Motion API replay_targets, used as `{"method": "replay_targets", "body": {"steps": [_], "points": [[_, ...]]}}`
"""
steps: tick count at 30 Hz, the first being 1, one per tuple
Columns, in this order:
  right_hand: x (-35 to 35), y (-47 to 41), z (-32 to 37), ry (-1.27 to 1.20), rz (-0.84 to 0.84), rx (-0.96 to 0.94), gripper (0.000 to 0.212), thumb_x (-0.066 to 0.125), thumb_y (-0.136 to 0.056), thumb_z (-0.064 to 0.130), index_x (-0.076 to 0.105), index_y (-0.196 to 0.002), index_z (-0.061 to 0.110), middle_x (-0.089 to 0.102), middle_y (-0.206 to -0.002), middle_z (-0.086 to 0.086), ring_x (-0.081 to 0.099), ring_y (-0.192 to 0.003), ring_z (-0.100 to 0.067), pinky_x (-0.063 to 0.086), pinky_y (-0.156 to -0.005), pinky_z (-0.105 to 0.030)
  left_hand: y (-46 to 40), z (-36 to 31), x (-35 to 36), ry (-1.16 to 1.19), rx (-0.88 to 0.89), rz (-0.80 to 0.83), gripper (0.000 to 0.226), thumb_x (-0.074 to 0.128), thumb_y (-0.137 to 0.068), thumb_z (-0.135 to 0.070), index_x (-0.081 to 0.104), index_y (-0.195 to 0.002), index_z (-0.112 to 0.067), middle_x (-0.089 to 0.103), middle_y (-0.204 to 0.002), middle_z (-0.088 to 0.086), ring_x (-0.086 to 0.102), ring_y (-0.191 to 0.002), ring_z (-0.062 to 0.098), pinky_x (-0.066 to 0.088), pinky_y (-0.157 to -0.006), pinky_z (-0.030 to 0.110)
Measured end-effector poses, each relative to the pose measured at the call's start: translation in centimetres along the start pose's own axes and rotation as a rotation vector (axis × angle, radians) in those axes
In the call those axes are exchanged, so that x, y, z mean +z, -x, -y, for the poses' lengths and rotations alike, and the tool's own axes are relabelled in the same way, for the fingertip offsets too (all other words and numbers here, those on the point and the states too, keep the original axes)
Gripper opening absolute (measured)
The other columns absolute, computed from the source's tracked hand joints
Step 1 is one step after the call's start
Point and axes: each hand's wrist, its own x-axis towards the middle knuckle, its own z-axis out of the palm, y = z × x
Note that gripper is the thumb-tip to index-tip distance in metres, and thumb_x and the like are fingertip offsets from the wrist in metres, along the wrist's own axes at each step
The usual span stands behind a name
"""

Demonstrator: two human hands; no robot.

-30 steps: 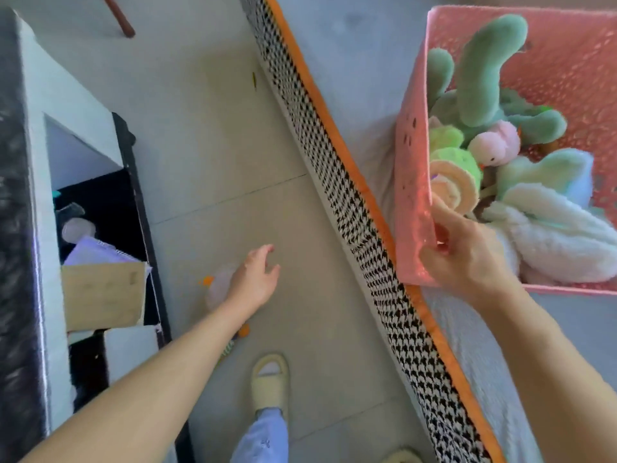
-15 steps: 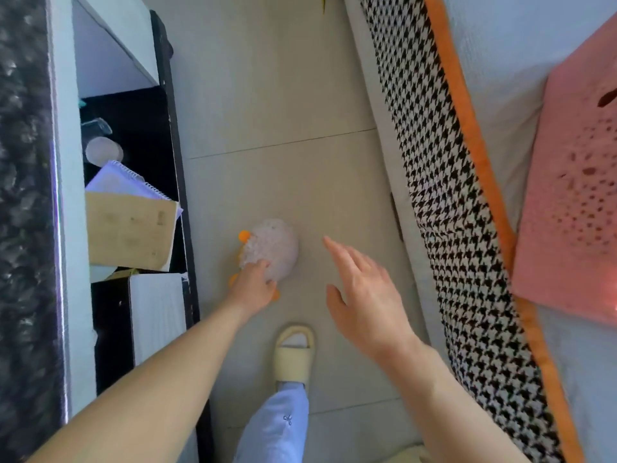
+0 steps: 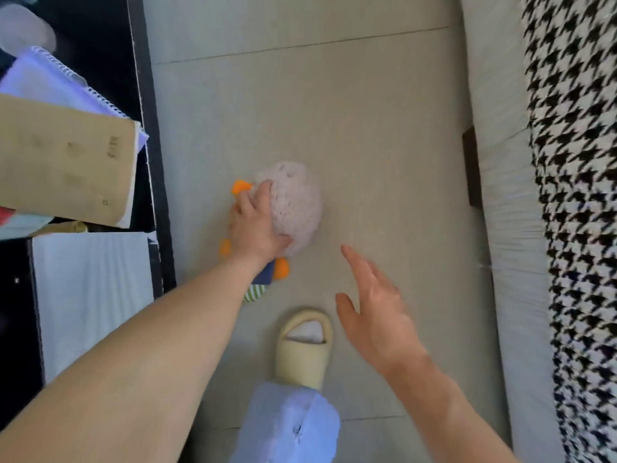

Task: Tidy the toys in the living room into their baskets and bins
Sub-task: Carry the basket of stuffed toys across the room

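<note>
A plush toy (image 3: 295, 202) with a fluffy pale pink head, orange beak and feet, and a blue and green-striped body lies on the tiled floor. My left hand (image 3: 255, 225) grips it at the head's left side, fingers curled over the fluff and thumb under the lower edge. My right hand (image 3: 374, 309) hovers to the lower right of the toy with fingers straight and spread, touching nothing. No basket or bin is in view.
A black shelf unit (image 3: 153, 162) stands at the left, holding a spiral notebook (image 3: 50, 81), a tan book (image 3: 66, 162) and a white panel (image 3: 93, 295). A sofa with houndstooth cover (image 3: 574, 195) runs along the right. My foot in a yellow slipper (image 3: 303, 349) is below the toy.
The view has dropped closer to the floor and the pink basket has left the frame. My left hand has closed round the plush toy's head. My right hand stays open beside it.
</note>
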Motion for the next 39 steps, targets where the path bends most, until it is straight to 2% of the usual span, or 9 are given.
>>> {"method": "replay_targets", "body": {"steps": [6, 11, 17, 23, 25, 27, 30, 36, 39], "points": [[0.1, 2.5, -0.4, -0.092, 0.02, 0.058, 0.063, 0.048, -0.089, 0.008, 0.023, -0.146, 0.02, 0.039, -0.145, 0.0, 0.044, -0.129, -0.018, 0.035, -0.106, -0.027, 2.0, -1.2, -1.2, -0.101, 0.026, -0.052, 0.065, 0.068, -0.076, -0.02, 0.034, -0.131, -0.01, 0.047, -0.127, 0.019, 0.045, -0.118, 0.036, 0.038, -0.093, 0.042], [-3.5, 5.9, 0.9, -0.095, -0.028, 0.042, 0.06, 0.045, -0.092, 0.008, 0.022, -0.146, 0.02, 0.035, -0.147, 0.001, 0.038, -0.134, -0.015, 0.028, -0.107, -0.022, 7.4, -3.9, -4.7, 0.181, 0.093, -0.159, 0.067, 0.072, -0.067, -0.015, 0.04, -0.126, -0.009, 0.053, -0.121, 0.016, 0.05, -0.113, 0.035, 0.039, -0.088, 0.038], [-11.6, 12.3, 3.6, -0.109, -0.244, -0.025, 0.06, 0.042, -0.086, 0.014, 0.028, -0.144, 0.024, 0.043, -0.141, 0.005, 0.041, -0.13, -0.013, 0.026, -0.098, -0.013, 15.4, -10.5, -14.0, 0.469, 0.138, -0.293, 0.063, 0.075, -0.063, -0.014, 0.041, -0.117, -0.015, 0.059, -0.103, 0.005, 0.058, -0.098, 0.031, 0.043, -0.074, 0.034], [-20.7, 19.6, 7.1, -0.084, -0.49, -0.049, 0.068, 0.049, -0.08, 0.034, 0.033, -0.142, 0.013, 0.045, -0.141, -0.007, 0.041, -0.128, -0.016, 0.036, -0.106, -0.03, 24.2, -18.3, -27.2, 0.695, 0.23, -0.358, 0.057, 0.072, -0.068, -0.013, 0.041, -0.114, -0.022, 0.05, -0.095, -0.011, 0.046, -0.085, 0.014, 0.035, -0.073, 0.024], [-23.5, 21.7, 8.8, -0.114, -0.597, -0.082, 0.077, 0.051, -0.078, 0.048, 0.029, -0.144, 0.015, 0.044, -0.142, -0.005, 0.042, -0.128, -0.016, 0.041, -0.103, -0.039, 27.0, -20.6, -31.4, 0.77, 0.267, -0.328, 0.052, 0.072, -0.067, -0.016, 0.038, -0.106, -0.027, 0.052, -0.091, -0.013, 0.049, -0.084, 0.014, 0.035, -0.072, 0.023], [-26.1, 23.8, 10.5, -0.128, -0.712, -0.101, 0.089, 0.053, -0.072, 0.065, 0.017, -0.145, 0.03, 0.035, -0.144, 0.005, 0.037, -0.129, -0.009, 0.038, -0.104, -0.033, 29.5, -23.0, -34.8, 0.855, 0.342, -0.281, 0.049, 0.068, -0.059, -0.025, 0.037, -0.096, -0.032, 0.055, -0.085, -0.017, 0.053, -0.076, 0.011, 0.039, -0.067, 0.023], [-29.2, 26.5, 12.1, -0.218, -0.805, -0.075, 0.107, 0.061, -0.059, 0.064, -0.002, -0.144, 0.043, 0.014, -0.15, 0.027, 0.025, -0.132, 0.006, 0.035, -0.102, -0.024, 32.8, -26.9, -37.5, 0.969, 0.484, -0.132, 0.038, 0.059, -0.054, -0.022, 0.04, -0.086, -0.031, 0.059, -0.082, -0.01, 0.056, -0.069, 0.002, 0.049, -0.066, 0.023], [-33.8, 31.9, 9.1, -0.403, -0.964, 0.069, 0.095, 0.052, -0.056, 0.047, -0.001, -0.133, 0.064, 0.056, -0.118, 0.005, 0.058, -0.1, -0.016, 0.048, -0.073, -0.023, 38.0, -36.5, -36.9, 0.941, 0.728, 0.182, 0.04, 0.067, -0.076, 0.002, 0.042, -0.099, -0.019, 0.056, -0.079, -0.003, 0.054, -0.056, -0.008, 0.046, -0.052, 0.01], [-37.5, 34.1, 4.9, -0.453, -1.085, 0.11, 0.096, 0.06, -0.061, 0.032, 0.003, -0.127, 0.073, 0.06, -0.112, 0.002, 0.06, -0.097, -0.018, 0.049, -0.072, -0.029, 38.2, -41.0, -35.3, 0.93, 0.748, 0.292, 0.029, 0.063, -0.077, -0.01, 0.047, -0.099, -0.021, 0.059, -0.087, -0.001, 0.059, -0.072, 0.006, 0.05, -0.063, 0.023]]}}
